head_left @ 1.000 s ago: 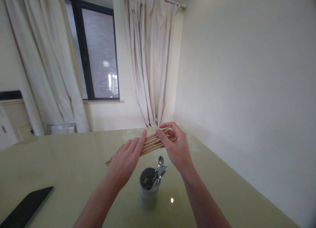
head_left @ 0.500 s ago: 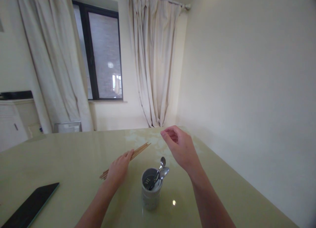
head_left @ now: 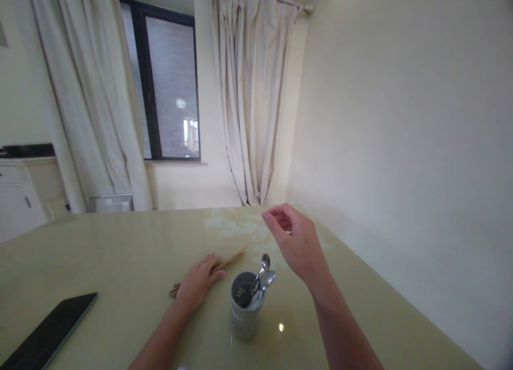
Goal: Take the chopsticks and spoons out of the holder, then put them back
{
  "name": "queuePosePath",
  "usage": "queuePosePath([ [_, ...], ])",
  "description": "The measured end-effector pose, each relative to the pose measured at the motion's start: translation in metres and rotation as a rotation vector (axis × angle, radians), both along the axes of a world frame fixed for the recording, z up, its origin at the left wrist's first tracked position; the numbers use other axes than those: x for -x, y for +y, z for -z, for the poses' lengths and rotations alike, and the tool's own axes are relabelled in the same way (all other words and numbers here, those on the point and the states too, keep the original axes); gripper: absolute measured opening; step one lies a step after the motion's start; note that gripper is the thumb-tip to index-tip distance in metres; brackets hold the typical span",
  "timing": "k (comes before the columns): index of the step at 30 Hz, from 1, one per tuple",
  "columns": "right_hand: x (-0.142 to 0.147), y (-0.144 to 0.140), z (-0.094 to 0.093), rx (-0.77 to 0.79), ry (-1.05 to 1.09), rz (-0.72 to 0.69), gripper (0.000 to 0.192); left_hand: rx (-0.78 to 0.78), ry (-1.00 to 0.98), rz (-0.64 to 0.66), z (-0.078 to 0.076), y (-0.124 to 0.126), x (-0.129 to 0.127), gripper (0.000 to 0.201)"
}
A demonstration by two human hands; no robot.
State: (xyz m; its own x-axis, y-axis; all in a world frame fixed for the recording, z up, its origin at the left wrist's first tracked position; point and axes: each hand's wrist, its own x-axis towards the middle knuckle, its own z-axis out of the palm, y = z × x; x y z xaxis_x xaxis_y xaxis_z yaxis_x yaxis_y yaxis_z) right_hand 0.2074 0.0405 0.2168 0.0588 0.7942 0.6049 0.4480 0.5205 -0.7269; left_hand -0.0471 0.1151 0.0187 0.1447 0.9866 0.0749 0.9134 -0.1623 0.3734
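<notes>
The pale green table (head_left: 120, 252) lies open to my left as far as a dark tablet (head_left: 48, 332) near its edge, with the wall close on my right. My left hand (head_left: 198, 284) presses flat, fingers together, on a bundle of wooden chopsticks (head_left: 228, 260), thin and tan, lying just left of the holder (head_left: 245, 314) with its spoons (head_left: 262, 276). Since half a second ago the bundle has dropped onto the table, while my right hand (head_left: 294, 241) stays raised, loosely curled and empty.
</notes>
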Motion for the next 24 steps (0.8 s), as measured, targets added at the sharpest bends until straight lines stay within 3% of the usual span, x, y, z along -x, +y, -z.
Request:
queuePosePath([
  [6, -0.006, 0.002, 0.008, 0.103, -0.154, 0.0, 0.025, 0.004, 0.116, 0.132, 0.005, 0.0, -0.001, 0.07],
  [13, -0.01, 0.004, 0.018, 0.281, -0.631, 0.153, 0.019, -0.002, 0.126, 0.173, 0.009, 0.002, -0.003, 0.058],
  [17, -0.009, 0.001, 0.018, 0.36, -0.749, 0.159, 0.024, 0.037, 0.064, 0.198, 0.003, 0.002, -0.001, 0.058],
  [19, -0.009, 0.001, 0.019, 0.37, -0.761, 0.149, 0.024, 0.052, 0.096, 0.134, -0.001, 0.002, 0.005, 0.066],
  [22, -0.009, 0.002, 0.02, 0.39, -0.768, 0.149, 0.023, 0.099, 0.162, -0.136, -0.004, 0.007, 0.027, 0.083],
  [24, -0.008, 0.003, 0.021, 0.401, -0.777, 0.143, 0.022, 0.08, 0.17, -0.262, 0.0, 0.013, 0.046, 0.08],
])
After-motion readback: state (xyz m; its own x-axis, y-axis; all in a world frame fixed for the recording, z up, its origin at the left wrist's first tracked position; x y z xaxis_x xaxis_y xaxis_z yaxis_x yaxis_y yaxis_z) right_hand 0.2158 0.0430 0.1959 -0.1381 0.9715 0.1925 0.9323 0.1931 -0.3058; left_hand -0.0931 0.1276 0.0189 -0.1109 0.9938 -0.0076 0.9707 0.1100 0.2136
